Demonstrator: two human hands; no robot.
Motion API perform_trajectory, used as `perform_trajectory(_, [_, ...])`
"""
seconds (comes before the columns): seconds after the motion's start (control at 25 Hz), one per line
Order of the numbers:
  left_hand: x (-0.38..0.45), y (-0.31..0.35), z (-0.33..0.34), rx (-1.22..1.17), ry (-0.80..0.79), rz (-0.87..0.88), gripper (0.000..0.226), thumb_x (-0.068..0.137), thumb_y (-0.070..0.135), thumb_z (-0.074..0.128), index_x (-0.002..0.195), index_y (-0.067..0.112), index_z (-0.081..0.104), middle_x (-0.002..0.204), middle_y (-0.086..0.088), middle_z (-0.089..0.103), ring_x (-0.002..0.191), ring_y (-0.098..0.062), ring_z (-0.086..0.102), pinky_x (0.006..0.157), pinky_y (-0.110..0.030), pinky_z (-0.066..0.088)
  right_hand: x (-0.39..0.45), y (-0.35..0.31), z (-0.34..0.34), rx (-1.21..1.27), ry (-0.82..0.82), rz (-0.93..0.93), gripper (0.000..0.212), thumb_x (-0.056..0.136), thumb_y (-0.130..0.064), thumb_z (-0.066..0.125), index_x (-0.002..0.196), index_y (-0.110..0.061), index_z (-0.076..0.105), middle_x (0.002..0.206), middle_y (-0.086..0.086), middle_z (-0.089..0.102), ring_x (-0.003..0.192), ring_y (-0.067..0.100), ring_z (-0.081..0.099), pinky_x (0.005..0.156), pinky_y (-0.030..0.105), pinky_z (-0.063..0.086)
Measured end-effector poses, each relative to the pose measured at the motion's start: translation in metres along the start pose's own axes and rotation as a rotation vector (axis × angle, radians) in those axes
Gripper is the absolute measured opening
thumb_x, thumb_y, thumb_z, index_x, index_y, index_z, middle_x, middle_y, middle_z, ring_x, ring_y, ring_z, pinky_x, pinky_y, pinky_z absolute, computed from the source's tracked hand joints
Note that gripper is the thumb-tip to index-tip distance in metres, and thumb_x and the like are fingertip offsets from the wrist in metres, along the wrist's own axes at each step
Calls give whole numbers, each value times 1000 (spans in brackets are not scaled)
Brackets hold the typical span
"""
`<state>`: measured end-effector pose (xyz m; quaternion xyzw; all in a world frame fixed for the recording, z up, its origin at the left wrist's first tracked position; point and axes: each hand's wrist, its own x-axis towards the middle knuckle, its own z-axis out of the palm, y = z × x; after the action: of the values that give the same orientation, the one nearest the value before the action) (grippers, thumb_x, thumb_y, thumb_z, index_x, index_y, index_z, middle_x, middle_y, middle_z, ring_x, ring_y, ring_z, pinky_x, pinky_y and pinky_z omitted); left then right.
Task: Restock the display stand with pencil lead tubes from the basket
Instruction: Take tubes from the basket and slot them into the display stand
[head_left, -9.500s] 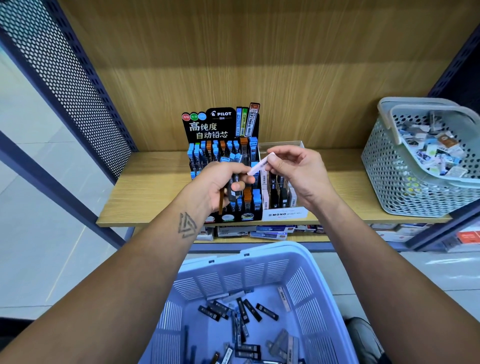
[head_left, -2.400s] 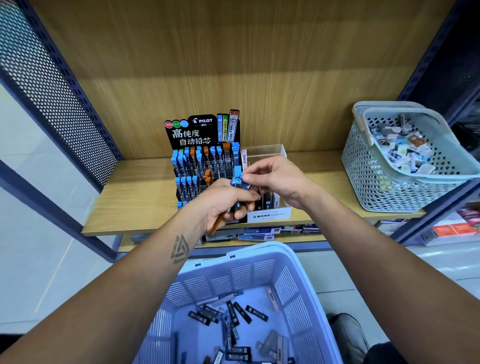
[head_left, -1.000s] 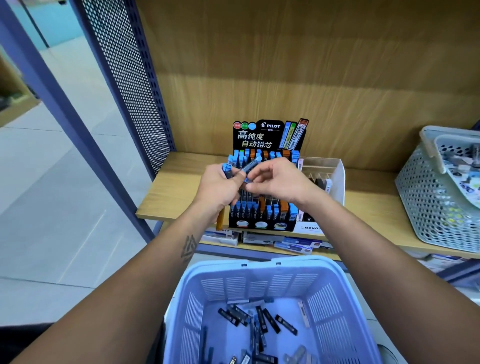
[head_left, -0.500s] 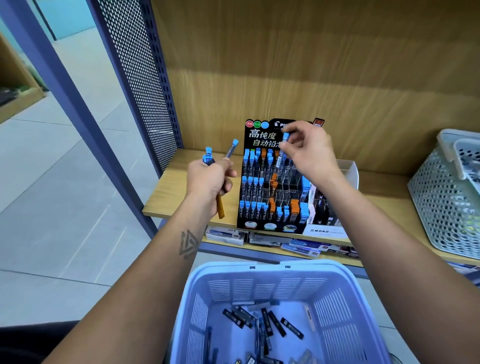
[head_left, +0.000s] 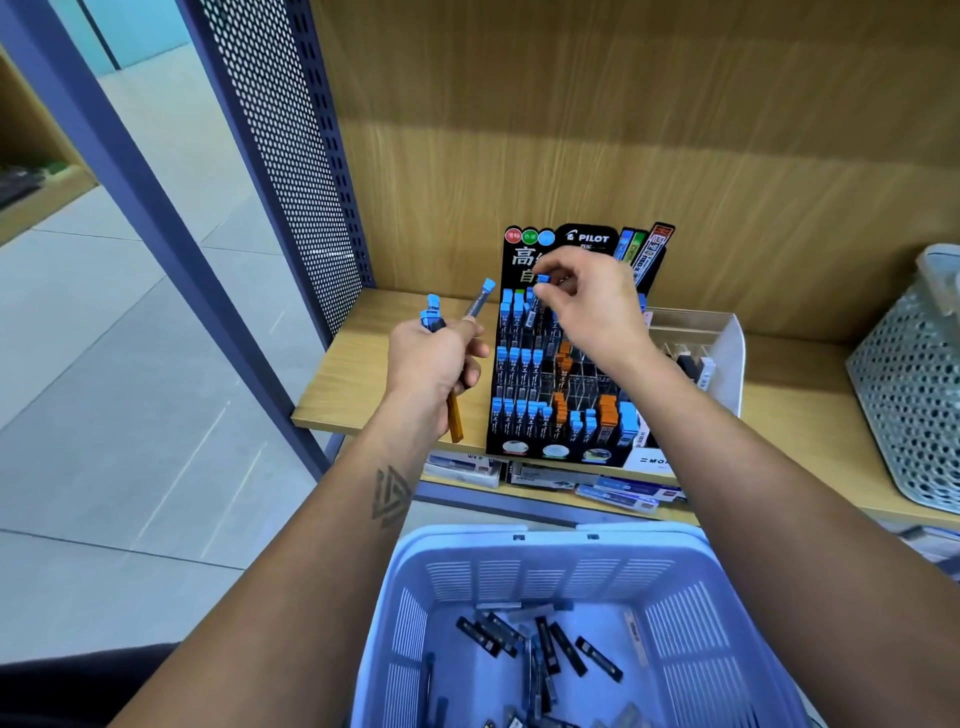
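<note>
two hands work at the black display stand (head_left: 550, 395) on the wooden shelf (head_left: 374, 374) in the head view: the right hand (head_left: 592, 306) pinches a blue-capped lead tube (head_left: 537, 299) over the stand's top left row, while the left hand (head_left: 434, 358), just left of the stand, grips a bundle of tubes (head_left: 475, 306), blue caps up and an orange one (head_left: 455, 421) sticking out below. more dark tubes (head_left: 540, 644) lie loose in the lilac basket (head_left: 680, 613) below the shelf, and a grey perforated basket (head_left: 909, 395) sits far right.
</note>
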<state>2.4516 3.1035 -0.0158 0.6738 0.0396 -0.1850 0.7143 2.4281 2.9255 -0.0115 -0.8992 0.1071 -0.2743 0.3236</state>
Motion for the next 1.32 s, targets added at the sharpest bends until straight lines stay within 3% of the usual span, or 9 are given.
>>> perform_trajectory(0.24, [-3, 0, 1, 15, -7, -1, 9, 98, 8, 61, 97, 1, 67, 72, -8, 67, 41, -12, 44, 38, -22, 28, -1, 5, 1, -59, 96, -8, 19, 92, -13, 70, 111, -13, 72, 91, -1, 70, 79, 13, 65, 81, 34, 58])
perform_trajectory(0.48, [-5, 1, 3, 18, -6, -2, 9, 97, 8, 62, 97, 0, 67, 72, -9, 67, 40, -11, 44, 36, -20, 28, -3, 6, 8, -93, 44, -46, 20, 91, -12, 71, 111, -13, 74, 98, 2, 75, 88, 18, 68, 86, 41, 57])
perform_trajectory(1.0, [-6, 0, 4, 23, -9, -2, 11, 97, 8, 60, 98, -1, 68, 74, -10, 66, 40, -11, 43, 36, -19, 28, 5, 5, 8, -154, -27, -37, 20, 92, -13, 70, 112, -15, 73, 89, -3, 68, 85, 17, 65, 83, 42, 57])
perform_trajectory(1.2, [-5, 1, 4, 19, -14, -2, 11, 97, 8, 61, 97, 0, 68, 73, -9, 65, 41, -12, 44, 36, -19, 29, 2, 8, 16, -256, -82, -41, 24, 92, -17, 70, 116, -18, 70, 98, 2, 71, 90, 21, 66, 83, 42, 57])
perform_trajectory(1.32, [-4, 0, 3, 8, -8, -6, 11, 97, 8, 61, 100, -1, 67, 72, -8, 65, 40, -11, 44, 36, -19, 28, 6, 7, 11, -183, -37, -26, 22, 94, -12, 63, 114, -15, 73, 102, 1, 73, 90, 18, 65, 84, 37, 56])
